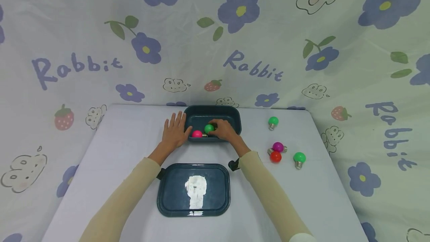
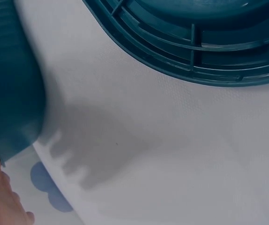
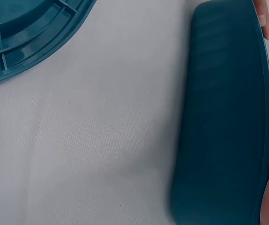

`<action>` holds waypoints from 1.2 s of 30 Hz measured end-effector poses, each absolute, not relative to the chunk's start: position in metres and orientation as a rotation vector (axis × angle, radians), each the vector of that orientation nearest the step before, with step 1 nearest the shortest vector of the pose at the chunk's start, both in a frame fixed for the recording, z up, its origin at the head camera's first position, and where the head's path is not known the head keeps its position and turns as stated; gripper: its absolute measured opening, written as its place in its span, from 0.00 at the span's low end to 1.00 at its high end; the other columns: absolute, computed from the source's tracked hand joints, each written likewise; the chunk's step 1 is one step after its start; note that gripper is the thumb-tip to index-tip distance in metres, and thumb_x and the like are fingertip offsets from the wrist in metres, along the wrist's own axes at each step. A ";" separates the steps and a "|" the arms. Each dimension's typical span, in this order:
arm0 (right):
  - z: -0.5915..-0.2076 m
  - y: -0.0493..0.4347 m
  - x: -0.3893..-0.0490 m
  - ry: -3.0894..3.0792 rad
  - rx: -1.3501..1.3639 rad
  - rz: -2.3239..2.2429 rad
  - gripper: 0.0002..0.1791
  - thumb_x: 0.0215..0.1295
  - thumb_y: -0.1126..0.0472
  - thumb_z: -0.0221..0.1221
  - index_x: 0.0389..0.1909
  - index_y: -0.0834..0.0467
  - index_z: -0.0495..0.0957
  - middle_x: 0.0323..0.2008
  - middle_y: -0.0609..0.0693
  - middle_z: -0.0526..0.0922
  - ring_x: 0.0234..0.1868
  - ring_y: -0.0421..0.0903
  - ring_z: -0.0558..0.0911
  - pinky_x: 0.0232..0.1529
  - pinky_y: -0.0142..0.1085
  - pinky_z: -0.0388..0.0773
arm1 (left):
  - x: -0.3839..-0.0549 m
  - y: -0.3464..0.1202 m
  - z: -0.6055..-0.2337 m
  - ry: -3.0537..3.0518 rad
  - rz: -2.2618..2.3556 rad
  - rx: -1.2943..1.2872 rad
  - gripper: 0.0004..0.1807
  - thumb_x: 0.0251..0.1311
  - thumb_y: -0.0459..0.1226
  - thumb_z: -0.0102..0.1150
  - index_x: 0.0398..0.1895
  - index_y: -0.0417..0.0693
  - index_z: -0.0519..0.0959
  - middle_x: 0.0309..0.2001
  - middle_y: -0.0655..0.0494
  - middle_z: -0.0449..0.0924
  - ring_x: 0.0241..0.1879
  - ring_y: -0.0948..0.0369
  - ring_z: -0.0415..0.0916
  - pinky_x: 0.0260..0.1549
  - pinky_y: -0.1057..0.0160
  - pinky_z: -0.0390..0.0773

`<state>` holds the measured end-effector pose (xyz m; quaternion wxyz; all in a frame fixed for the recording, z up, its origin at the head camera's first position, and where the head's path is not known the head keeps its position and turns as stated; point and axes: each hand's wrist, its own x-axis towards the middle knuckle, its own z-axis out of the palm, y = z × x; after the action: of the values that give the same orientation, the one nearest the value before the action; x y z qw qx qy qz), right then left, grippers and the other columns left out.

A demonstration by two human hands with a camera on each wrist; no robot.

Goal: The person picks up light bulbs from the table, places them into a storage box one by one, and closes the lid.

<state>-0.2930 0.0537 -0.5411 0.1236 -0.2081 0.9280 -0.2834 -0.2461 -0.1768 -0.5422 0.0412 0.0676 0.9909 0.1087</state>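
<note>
One green bulb (image 1: 208, 128), right fingers (image 1: 216, 121) pinching it inside a bin (image 1: 215, 111)

Three green bulbs (image 1: 273, 121), one pink bulb (image 1: 197, 134), one purple bulb (image 1: 278, 146), one red bulb (image 1: 276, 156) (six altogether), one box (image 1: 212, 110), one lid (image 1: 174, 189), two hands (image 1: 174, 132), one worktop (image 1: 134, 126)

White table (image 1: 131, 133) in front of you. Near its far edge, a dark teal box (image 1: 212, 110); closer in, a shallow teal tray (image 1: 174, 189). On your right: green bulb (image 1: 273, 121) farthest, purple bulb (image 1: 278, 146) and red bulb (image 1: 276, 156) close together, second green bulb (image 1: 299, 157) nearest you.
</note>
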 end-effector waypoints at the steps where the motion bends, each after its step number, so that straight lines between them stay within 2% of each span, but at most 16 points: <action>1: -0.541 0.054 -0.293 2.704 -0.609 -0.828 0.26 0.63 0.55 0.69 0.61 0.57 0.78 0.54 0.54 0.82 0.52 0.49 0.79 0.56 0.43 0.76 | -0.246 -0.177 -0.542 3.034 0.333 0.205 0.40 0.76 0.54 0.35 0.80 0.38 0.43 0.79 0.40 0.37 0.77 0.43 0.31 0.71 0.39 0.36; 9: -0.540 0.054 -0.293 2.704 -0.626 -0.836 0.25 0.64 0.56 0.69 0.61 0.57 0.78 0.54 0.54 0.82 0.53 0.50 0.79 0.56 0.44 0.76 | -0.246 -0.176 -0.542 3.052 0.326 0.215 0.40 0.76 0.54 0.35 0.79 0.37 0.44 0.79 0.39 0.38 0.77 0.42 0.33 0.71 0.38 0.39; 17: -0.539 0.055 -0.293 2.695 -0.634 -0.837 0.27 0.64 0.56 0.69 0.62 0.58 0.77 0.56 0.54 0.82 0.55 0.50 0.79 0.57 0.43 0.75 | -0.247 -0.177 -0.543 3.045 0.316 0.212 0.40 0.76 0.54 0.35 0.79 0.37 0.43 0.79 0.40 0.37 0.77 0.42 0.33 0.71 0.39 0.38; 28: -0.533 0.056 -0.292 2.676 -0.642 -0.905 0.29 0.64 0.56 0.68 0.65 0.56 0.75 0.62 0.54 0.78 0.59 0.50 0.77 0.59 0.44 0.74 | -0.245 -0.176 -0.540 3.054 0.316 0.216 0.40 0.76 0.55 0.35 0.79 0.37 0.44 0.79 0.39 0.39 0.77 0.42 0.35 0.71 0.38 0.40; 36: -0.524 0.061 -0.286 2.713 -0.710 -0.970 0.22 0.72 0.52 0.61 0.63 0.56 0.77 0.62 0.52 0.79 0.62 0.50 0.76 0.62 0.44 0.71 | -0.245 -0.176 -0.540 3.050 0.327 0.218 0.40 0.77 0.54 0.35 0.79 0.37 0.44 0.79 0.39 0.38 0.77 0.42 0.34 0.71 0.38 0.39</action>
<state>-0.2857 0.0612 -0.5245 0.0870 -0.2382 0.9108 -0.3257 -0.2449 -0.1758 -0.5398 0.0331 0.0709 0.9913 0.1062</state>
